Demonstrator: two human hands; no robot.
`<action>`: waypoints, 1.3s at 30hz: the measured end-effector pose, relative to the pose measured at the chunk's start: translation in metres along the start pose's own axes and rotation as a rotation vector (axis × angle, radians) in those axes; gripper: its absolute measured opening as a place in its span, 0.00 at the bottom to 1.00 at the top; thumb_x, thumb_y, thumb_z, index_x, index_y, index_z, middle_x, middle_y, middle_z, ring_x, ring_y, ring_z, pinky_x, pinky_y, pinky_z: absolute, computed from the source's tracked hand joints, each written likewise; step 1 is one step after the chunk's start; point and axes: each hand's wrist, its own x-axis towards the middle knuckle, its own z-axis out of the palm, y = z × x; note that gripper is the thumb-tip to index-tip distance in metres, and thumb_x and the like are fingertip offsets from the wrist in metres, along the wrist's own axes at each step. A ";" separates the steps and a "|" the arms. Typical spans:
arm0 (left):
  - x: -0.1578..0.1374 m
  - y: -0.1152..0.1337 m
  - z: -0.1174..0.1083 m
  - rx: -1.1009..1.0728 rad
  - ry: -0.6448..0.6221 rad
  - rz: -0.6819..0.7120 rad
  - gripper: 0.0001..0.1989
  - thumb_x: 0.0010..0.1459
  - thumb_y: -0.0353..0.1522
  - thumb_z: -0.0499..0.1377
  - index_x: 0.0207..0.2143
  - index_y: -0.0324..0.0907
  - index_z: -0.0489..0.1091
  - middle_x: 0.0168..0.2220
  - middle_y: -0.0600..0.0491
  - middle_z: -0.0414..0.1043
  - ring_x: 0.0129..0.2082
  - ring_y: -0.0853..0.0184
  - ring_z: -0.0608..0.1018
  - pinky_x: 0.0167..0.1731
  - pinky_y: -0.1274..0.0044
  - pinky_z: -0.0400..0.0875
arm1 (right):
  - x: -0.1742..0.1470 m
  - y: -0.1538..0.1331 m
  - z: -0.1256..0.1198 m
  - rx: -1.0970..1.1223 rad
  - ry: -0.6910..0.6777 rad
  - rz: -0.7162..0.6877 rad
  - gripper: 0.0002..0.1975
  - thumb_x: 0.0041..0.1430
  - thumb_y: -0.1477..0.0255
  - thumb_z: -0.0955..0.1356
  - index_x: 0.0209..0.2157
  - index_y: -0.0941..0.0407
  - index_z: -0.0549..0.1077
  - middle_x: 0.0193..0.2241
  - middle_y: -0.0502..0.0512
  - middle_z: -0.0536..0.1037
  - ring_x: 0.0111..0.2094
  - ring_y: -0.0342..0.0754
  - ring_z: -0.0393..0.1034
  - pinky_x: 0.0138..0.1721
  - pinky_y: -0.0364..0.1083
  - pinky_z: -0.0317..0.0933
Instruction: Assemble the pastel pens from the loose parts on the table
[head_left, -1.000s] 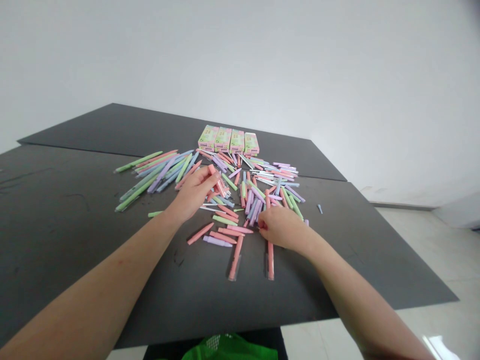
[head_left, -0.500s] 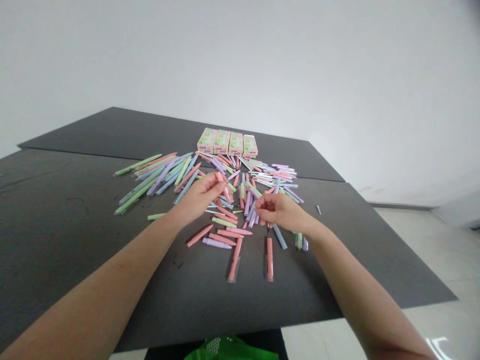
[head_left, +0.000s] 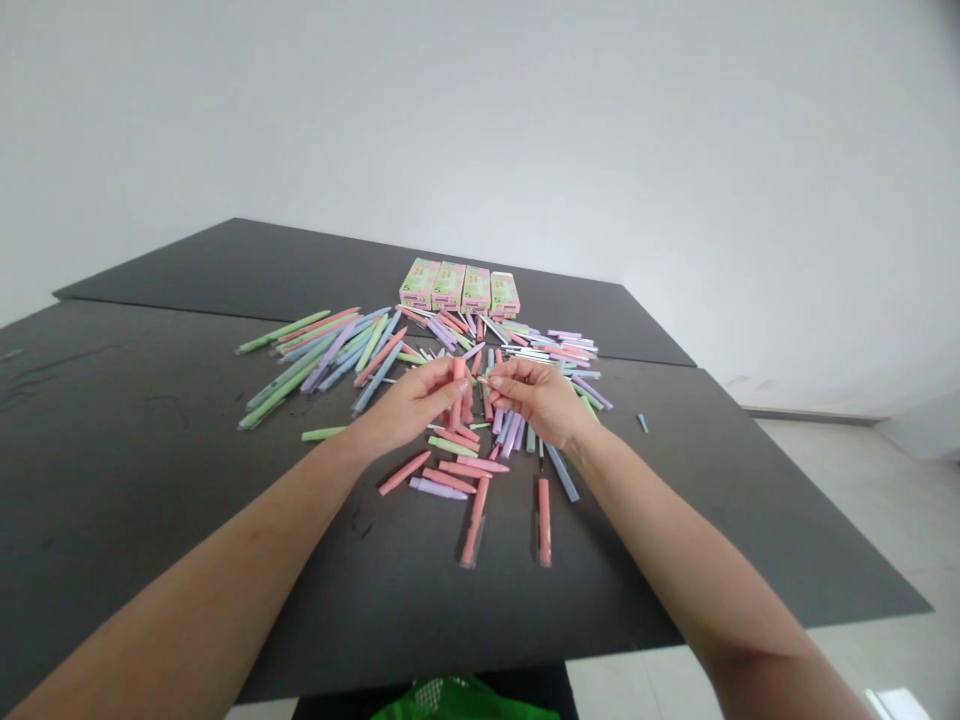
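My left hand [head_left: 411, 402] is closed around a pink pen barrel [head_left: 458, 388], held upright between thumb and fingers; another pink piece shows just beside it. Close to its right, my right hand [head_left: 541, 402] is pinched, fingertips almost at the barrel. What it grips is too small to make out. Below the hands lie loose pink pen parts [head_left: 463, 469], a green one [head_left: 452, 446] and a purple one [head_left: 438, 488]. Nearer me, two pink barrels in clear sleeves [head_left: 474, 525] [head_left: 544, 520] point towards the table's front edge.
Long pens in pastel colours [head_left: 330, 350] lie heaped at the left. White refills and more pen parts [head_left: 555, 350] spread out at the right. Several small printed boxes [head_left: 447, 287] stand in a row at the back of the dark table [head_left: 187, 480]. One small blue piece [head_left: 643, 423] lies apart at the right.
My right hand has moved left and up, close to my left hand. The pink barrel in my left hand now stands more upright. The view has shifted slightly.
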 end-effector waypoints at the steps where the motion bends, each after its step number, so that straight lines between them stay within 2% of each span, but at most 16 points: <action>1: 0.000 0.001 0.002 -0.006 -0.009 0.001 0.12 0.61 0.39 0.56 0.30 0.40 0.63 0.25 0.56 0.69 0.22 0.72 0.74 0.25 0.78 0.75 | -0.001 0.003 0.000 0.003 -0.006 0.002 0.15 0.39 0.68 0.79 0.28 0.59 0.76 0.23 0.47 0.77 0.23 0.37 0.73 0.28 0.36 0.69; 8: 0.001 -0.004 0.008 -0.014 0.041 -0.002 0.10 0.58 0.36 0.60 0.30 0.40 0.63 0.24 0.57 0.69 0.20 0.73 0.73 0.23 0.78 0.76 | -0.007 0.015 0.000 -0.039 -0.031 -0.043 0.14 0.42 0.67 0.77 0.30 0.58 0.75 0.24 0.48 0.78 0.25 0.39 0.74 0.31 0.39 0.71; 15: -0.002 -0.006 0.009 -0.062 0.004 -0.075 0.11 0.57 0.35 0.61 0.28 0.40 0.63 0.21 0.59 0.66 0.20 0.70 0.76 0.28 0.72 0.79 | -0.007 0.024 0.001 -0.028 -0.083 -0.030 0.13 0.47 0.67 0.76 0.33 0.58 0.76 0.25 0.50 0.80 0.28 0.41 0.77 0.31 0.37 0.71; 18: -0.001 -0.008 0.006 -0.040 0.021 -0.062 0.10 0.57 0.35 0.61 0.28 0.40 0.64 0.20 0.60 0.66 0.19 0.72 0.74 0.27 0.74 0.78 | -0.008 0.022 0.001 0.054 -0.080 0.013 0.13 0.46 0.67 0.76 0.33 0.59 0.77 0.28 0.51 0.81 0.30 0.41 0.77 0.37 0.40 0.72; 21: 0.000 -0.008 0.002 0.005 0.056 -0.028 0.10 0.57 0.35 0.61 0.27 0.39 0.65 0.19 0.59 0.66 0.17 0.74 0.71 0.24 0.78 0.75 | -0.010 0.018 0.001 0.111 -0.128 0.013 0.12 0.47 0.70 0.76 0.35 0.58 0.78 0.35 0.54 0.82 0.38 0.44 0.78 0.47 0.44 0.70; 23: 0.001 -0.007 0.000 0.035 0.075 -0.012 0.11 0.57 0.35 0.61 0.26 0.39 0.65 0.19 0.58 0.67 0.17 0.75 0.69 0.22 0.81 0.71 | -0.012 0.017 0.001 0.110 -0.160 0.002 0.11 0.48 0.72 0.75 0.37 0.57 0.79 0.38 0.55 0.82 0.42 0.45 0.77 0.51 0.45 0.68; 27: 0.001 -0.006 -0.001 0.051 0.067 0.000 0.11 0.57 0.35 0.60 0.25 0.39 0.65 0.19 0.59 0.66 0.17 0.75 0.69 0.21 0.82 0.69 | -0.012 0.019 0.001 0.091 -0.142 -0.025 0.11 0.49 0.72 0.74 0.37 0.57 0.79 0.35 0.54 0.82 0.39 0.44 0.77 0.47 0.44 0.70; 33: 0.002 -0.008 0.000 0.058 0.064 0.004 0.11 0.57 0.34 0.60 0.25 0.39 0.63 0.18 0.59 0.64 0.17 0.75 0.68 0.21 0.81 0.70 | -0.010 0.025 0.000 -0.027 -0.127 -0.070 0.15 0.51 0.65 0.74 0.40 0.56 0.78 0.30 0.52 0.81 0.31 0.43 0.78 0.34 0.41 0.72; 39: 0.002 -0.009 0.001 0.064 0.078 -0.015 0.11 0.56 0.34 0.60 0.25 0.40 0.63 0.21 0.58 0.66 0.17 0.75 0.69 0.20 0.81 0.70 | -0.010 0.026 0.001 -0.148 -0.103 -0.124 0.16 0.52 0.62 0.72 0.41 0.56 0.78 0.28 0.51 0.80 0.28 0.42 0.76 0.32 0.42 0.71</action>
